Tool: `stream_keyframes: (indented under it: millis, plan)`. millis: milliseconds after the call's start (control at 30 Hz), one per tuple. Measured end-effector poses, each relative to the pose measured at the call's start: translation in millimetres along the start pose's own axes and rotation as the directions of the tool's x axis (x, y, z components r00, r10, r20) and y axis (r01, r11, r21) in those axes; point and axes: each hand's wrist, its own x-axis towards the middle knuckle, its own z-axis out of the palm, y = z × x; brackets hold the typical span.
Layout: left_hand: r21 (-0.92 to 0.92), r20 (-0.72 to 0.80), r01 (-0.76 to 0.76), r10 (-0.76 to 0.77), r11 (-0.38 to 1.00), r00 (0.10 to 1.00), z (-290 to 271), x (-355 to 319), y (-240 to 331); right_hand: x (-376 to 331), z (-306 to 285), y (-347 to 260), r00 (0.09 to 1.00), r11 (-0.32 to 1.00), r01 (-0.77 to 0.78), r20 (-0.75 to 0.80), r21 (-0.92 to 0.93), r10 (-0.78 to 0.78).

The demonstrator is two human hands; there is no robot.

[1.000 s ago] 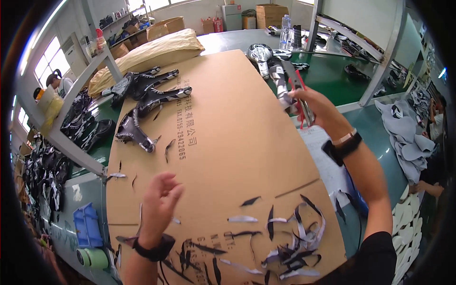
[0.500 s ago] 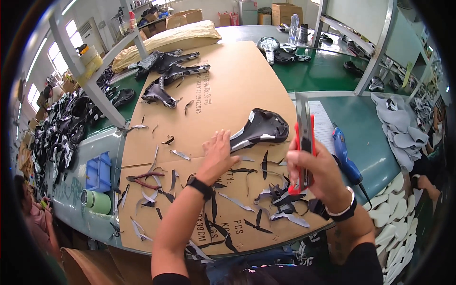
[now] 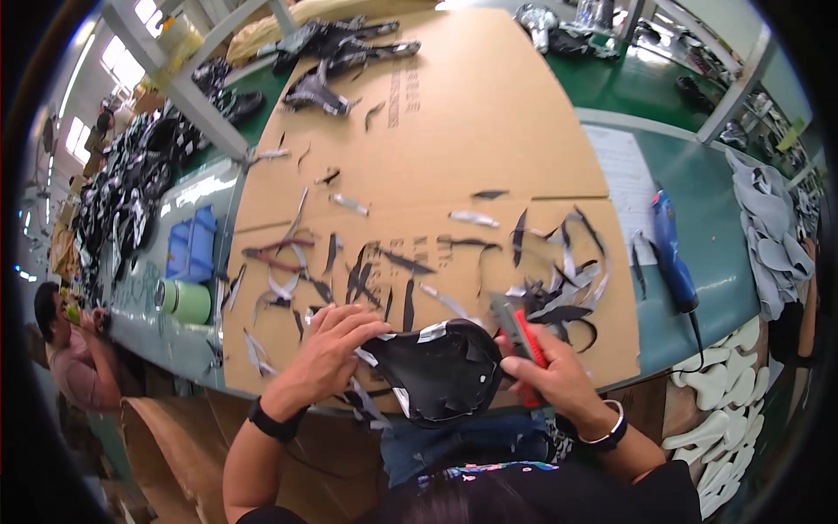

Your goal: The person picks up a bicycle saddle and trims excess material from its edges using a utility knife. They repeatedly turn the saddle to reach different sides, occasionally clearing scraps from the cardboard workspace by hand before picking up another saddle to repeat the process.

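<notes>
A black bicycle saddle (image 3: 445,375), underside up with silver-white strips along its rim, is tilted at the near edge of the cardboard sheet (image 3: 489,105). My left hand (image 3: 332,349) grips its left end, fingers bent over the edge. My right hand (image 3: 559,380) is closed round a red and silver utility knife (image 3: 524,341), beside the saddle's right end. Whether the blade touches the saddle cannot be made out. Black and silver trimmed scraps (image 3: 559,297) lie scattered beyond both hands. Red-handled pliers (image 3: 278,255) rest among the scraps on the left.
Several black saddles (image 3: 323,87) lie at the far left of the cardboard. Right of it are a paper sheet (image 3: 615,157) and a corded blue tool (image 3: 670,249). A blue bin (image 3: 190,244) and green cup (image 3: 183,301) stand left. Another person (image 3: 83,349) sits at far left.
The saddle has come toward me from mid-cardboard and now shows its hollow underside. My left hand has taken hold of it. My right hand has lowered the knife beside it. The view has tilted down.
</notes>
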Motion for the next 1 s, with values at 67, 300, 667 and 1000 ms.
stream_keyframes:
  millis: [67, 300, 667, 1000]
  plan:
    - [-0.034, -0.056, 0.098, -0.1, 0.995, 0.993, 19, -13, 8, -1, 5, 13, 0.998, 0.974, 0.007, 0.069, -0.226, 0.008]
    - [-0.21, -0.15, 0.089, -0.122, 0.974, 0.981, 41, 31, 58, -1, -11, 3, 0.845, 0.34, 0.479, 0.32, -0.809, -0.428]
    - [-0.161, -0.316, 0.056, -0.105, 0.985, 0.943, 62, 36, 55, -9, -17, 27, 0.796, 0.047, 0.52, 0.464, -0.853, -0.389]
    - [-0.117, -0.37, 0.087, -0.124, 0.989, 0.921, 59, 32, 60, -47, 8, 23, 0.954, 0.48, 0.266, 0.158, -0.836, -0.254]
